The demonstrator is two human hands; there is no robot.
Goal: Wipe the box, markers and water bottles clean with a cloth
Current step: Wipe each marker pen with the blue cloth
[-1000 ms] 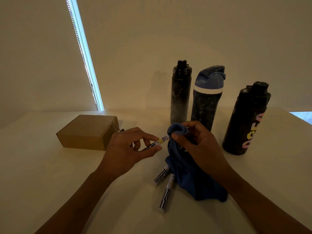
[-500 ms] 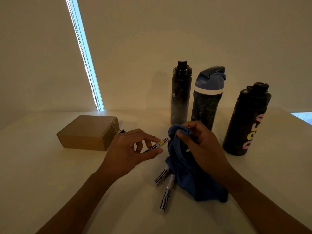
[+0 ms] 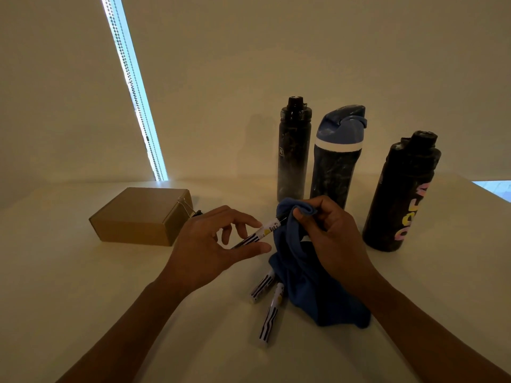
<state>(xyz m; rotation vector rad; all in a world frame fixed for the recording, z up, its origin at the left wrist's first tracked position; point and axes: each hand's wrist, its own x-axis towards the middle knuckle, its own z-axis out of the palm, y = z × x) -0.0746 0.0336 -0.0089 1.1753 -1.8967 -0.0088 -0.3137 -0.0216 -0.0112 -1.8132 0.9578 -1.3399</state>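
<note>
My left hand (image 3: 213, 250) pinches a white, black-striped marker (image 3: 262, 231) between thumb and fingers, its tip pointing right into a blue cloth (image 3: 304, 275). My right hand (image 3: 331, 233) grips the cloth's bunched top around the marker's end; the rest of the cloth drapes to the table. Two more markers (image 3: 262, 286) (image 3: 272, 313) lie on the table below, partly under the cloth. A brown cardboard box (image 3: 141, 215) sits at the left. Three bottles stand behind: a slim black one (image 3: 293, 150), a blue-lidded one (image 3: 336, 161) and a black one with pink lettering (image 3: 401, 194).
The white table (image 3: 83, 299) runs to a pale wall behind. A bright window strip with a bead chain (image 3: 135, 89) slants down at the back left. A binder clip (image 3: 184, 201) sits on the box's right end. The table's right corner (image 3: 492, 189) is near the lettered bottle.
My right hand has brought the bunched cloth onto the marker's tip. My left fingers have spread slightly on the marker. Box, bottles and the lying markers have not moved.
</note>
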